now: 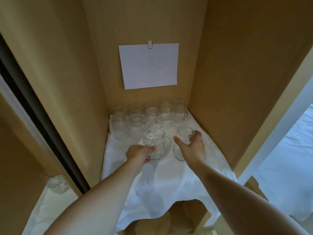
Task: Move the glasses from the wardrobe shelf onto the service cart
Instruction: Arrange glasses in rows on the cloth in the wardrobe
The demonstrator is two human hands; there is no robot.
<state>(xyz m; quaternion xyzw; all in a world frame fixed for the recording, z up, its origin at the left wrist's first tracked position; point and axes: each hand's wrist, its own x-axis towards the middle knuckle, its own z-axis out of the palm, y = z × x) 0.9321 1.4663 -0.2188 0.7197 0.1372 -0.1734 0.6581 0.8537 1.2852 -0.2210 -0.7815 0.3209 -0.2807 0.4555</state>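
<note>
- I have both hands reaching into the wardrobe, each one closed around a glass.
- My left hand (140, 152) grips a round-bellied clear glass (154, 144) from the side, fingers curled round its lower half and the thumb across the front. It stands upright with its open rim up.
- My right hand (191, 146) holds a second clear glass (183, 141), thumb on its near left side and fingertips on the far right rim. This one tilts, its mouth leaning away from me. I cannot tell if it is lifted off the cloth.
- The two held glasses sit just beside each other, apart, with a small gap between my hands.
- Both look the same: stemless, thin-walled, fully transparent, bulging at the middle and narrowing to the rim.
- Beyond my fingertips, the remaining glasses (135, 122) stand clustered against the back of the shelf, mostly past my left hand. I count roughly eight, in about two rows, but they overlap and blur, so I cannot be exact.
- Everything rests on a rumpled white cloth (160, 180) covering the wardrobe shelf (179, 209), draping over its front edge under my forearms.
- One white sheet of paper (149, 66) is clipped to the back panel above my hands.
- Left of my left forearm, a mirror panel (33, 167) reflects more glassware (58, 184).
</note>
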